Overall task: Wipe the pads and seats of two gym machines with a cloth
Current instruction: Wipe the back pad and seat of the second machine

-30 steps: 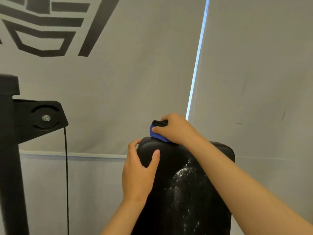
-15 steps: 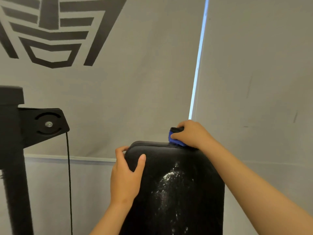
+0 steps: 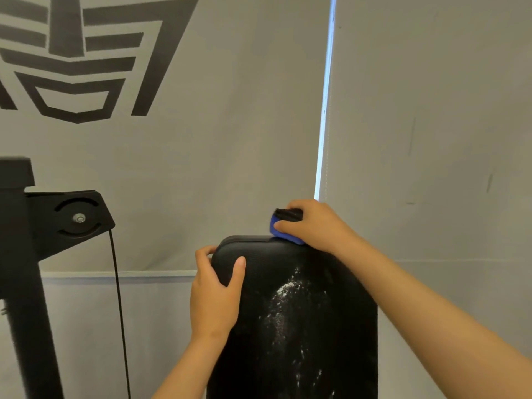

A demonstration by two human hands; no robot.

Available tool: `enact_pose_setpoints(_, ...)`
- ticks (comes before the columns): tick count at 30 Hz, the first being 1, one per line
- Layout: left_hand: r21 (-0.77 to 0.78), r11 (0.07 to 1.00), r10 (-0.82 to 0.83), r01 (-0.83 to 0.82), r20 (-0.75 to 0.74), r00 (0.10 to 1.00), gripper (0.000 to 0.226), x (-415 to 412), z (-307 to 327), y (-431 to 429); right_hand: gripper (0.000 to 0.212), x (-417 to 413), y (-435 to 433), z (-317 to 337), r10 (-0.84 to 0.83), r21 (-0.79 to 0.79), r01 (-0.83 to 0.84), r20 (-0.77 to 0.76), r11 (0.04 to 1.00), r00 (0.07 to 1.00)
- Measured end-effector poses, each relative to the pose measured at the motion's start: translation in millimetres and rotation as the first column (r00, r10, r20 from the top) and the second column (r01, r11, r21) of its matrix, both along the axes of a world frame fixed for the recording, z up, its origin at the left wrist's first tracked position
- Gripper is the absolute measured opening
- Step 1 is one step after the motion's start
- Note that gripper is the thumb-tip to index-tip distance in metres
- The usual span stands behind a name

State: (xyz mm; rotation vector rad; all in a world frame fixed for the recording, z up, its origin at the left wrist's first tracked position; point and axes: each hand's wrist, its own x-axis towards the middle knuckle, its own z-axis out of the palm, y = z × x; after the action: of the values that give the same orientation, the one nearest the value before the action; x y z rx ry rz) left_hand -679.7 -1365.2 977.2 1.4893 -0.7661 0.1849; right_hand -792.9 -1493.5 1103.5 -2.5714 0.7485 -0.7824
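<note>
An upright black back pad (image 3: 302, 335) fills the lower middle of the head view, with a wet, whitish smear down its face. My right hand (image 3: 313, 223) presses a folded blue and black cloth (image 3: 283, 226) onto the pad's top edge, right of centre. My left hand (image 3: 214, 295) grips the pad's upper left corner, thumb on the front face and fingers wrapped behind the edge.
A black machine post with a pulley bracket (image 3: 72, 220) stands at the left, and a thin black cable (image 3: 118, 312) hangs from it. Grey roller blinds (image 3: 431, 125) close off the back, with a bright gap (image 3: 324, 125) between them.
My right hand has slid the cloth rightward along the pad's top edge. The left hand keeps its grip on the corner. The view has shifted slightly up and right.
</note>
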Motion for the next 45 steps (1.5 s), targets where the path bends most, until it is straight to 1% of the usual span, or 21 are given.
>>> enact_pose_setpoints(2, -0.003, 1.0, 0.011, -0.011, 0.006, 1.0, 0.037, 0, 0, 0, 0.024, -22, -18, 0, -0.105, 0.008, 0.105, 0.001, 0.994, 0.994)
enact_pose_setpoints(4, 0.0, 1.0, 0.025, -0.025, 0.014, 1.0, 0.036, 0, -1, 0, 0.022, -40, -32, 1, -0.18, 0.058, 0.18, -0.014, 0.982, 0.984)
enact_pose_setpoints(6, -0.001, 0.999, 0.042, -0.042, 0.021, 0.999, 0.036, 0, -2, -1, 0.02, -46, -40, 2, -0.221, 0.09, 0.223, -0.027, 0.971, 0.975)
enact_pose_setpoints(8, -0.008, 0.998, 0.058, -0.058, 0.03, 0.998, 0.036, 1, -2, -1, 0.019, -37, -41, 2, -0.247, 0.06, 0.248, -0.025, 0.967, 0.969)
enact_pose_setpoints(10, -0.012, 0.998, 0.059, -0.059, 0.031, 0.998, 0.036, 2, -2, -2, 0.019, -19, -33, 1, -0.218, 0.046, 0.219, -0.017, 0.975, 0.976)
enact_pose_setpoints(12, -0.012, 0.999, 0.047, -0.047, 0.026, 0.999, 0.036, 2, -2, -2, 0.024, -3, -23, -1, -0.143, 0.056, 0.143, -0.009, 0.988, 0.99)
enact_pose_setpoints(16, -0.01, 1.0, 0.028, -0.027, 0.025, 0.999, 0.036, 1, -1, -1, 0.021, -4, -17, 0, -0.082, 0.067, 0.081, 0.007, 0.994, 0.997)
enact_pose_setpoints(18, -0.01, 1.0, 0.028, -0.027, 0.027, 0.999, 0.037, 2, -1, 0, 0.021, -18, -22, 0, -0.102, 0.065, 0.101, 0.004, 0.993, 0.995)
enact_pose_setpoints(21, -0.016, 0.999, 0.034, -0.034, 0.026, 0.999, 0.035, 2, -2, -1, 0.022, -42, -40, 1, -0.187, 0.051, 0.187, -0.005, 0.981, 0.982)
enact_pose_setpoints(24, -0.028, 0.999, 0.043, -0.042, 0.036, 0.998, 0.039, 2, -3, -1, 0.026, -65, -63, -2, -0.241, 0.136, 0.238, 0.008, 0.962, 0.971)
enact_pose_setpoints(27, -0.035, 0.998, 0.053, -0.052, 0.047, 0.997, 0.039, 1, -5, -2, 0.033, -75, -72, -9, -0.236, 0.29, 0.211, 0.053, 0.933, 0.97)
enact_pose_setpoints(28, -0.034, 0.998, 0.052, -0.05, 0.049, 0.997, 0.038, 0, -5, -2, 0.034, -75, -73, -11, -0.234, 0.313, 0.199, 0.077, 0.929, 0.969)
enact_pose_setpoints(30, -0.037, 0.998, 0.052, -0.05, 0.052, 0.997, 0.038, 1, -5, -2, 0.032, -70, -72, -11, -0.234, 0.269, 0.198, 0.11, 0.943, 0.966)
enact_pose_setpoints(33, -0.039, 0.998, 0.046, -0.044, 0.046, 0.998, 0.038, 3, -4, -3, 0.02, -54, -55, -7, -0.183, 0.153, 0.165, 0.11, 0.974, 0.977)
enact_pose_setpoints(36, -0.042, 0.998, 0.04, -0.038, 0.04, 0.998, 0.04, 2, -3, -2, 0.024, -39, -34, -5, -0.098, 0.051, 0.094, 0.087, 0.994, 0.991)
enact_pose_setpoints(38, -0.044, 0.999, 0.033, -0.031, 0.041, 0.999, 0.04, 1, -4, -2, 0.024, -39, -29, -6, -0.071, 0.02, 0.07, 0.082, 0.997, 0.994)
enact_pose_setpoints(42, -0.045, 0.999, 0.027, -0.025, 0.041, 0.999, 0.038, 1, -4, -2, 0.022, -63, -46, -9, -0.14, 0.081, 0.13, 0.138, 0.988, 0.98)
enact_pose_setpoints(43, -0.048, 0.998, 0.029, -0.027, 0.042, 0.999, 0.038, 2, -4, -3, 0.021, -69, -52, -11, -0.155, 0.129, 0.135, 0.164, 0.982, 0.974)
enact_pose_setpoints(45, -0.052, 0.998, 0.027, -0.025, 0.043, 0.999, 0.036, 3, -3, -3, 0.03, -76, -60, -16, -0.154, 0.249, 0.094, 0.236, 0.964, 0.959)
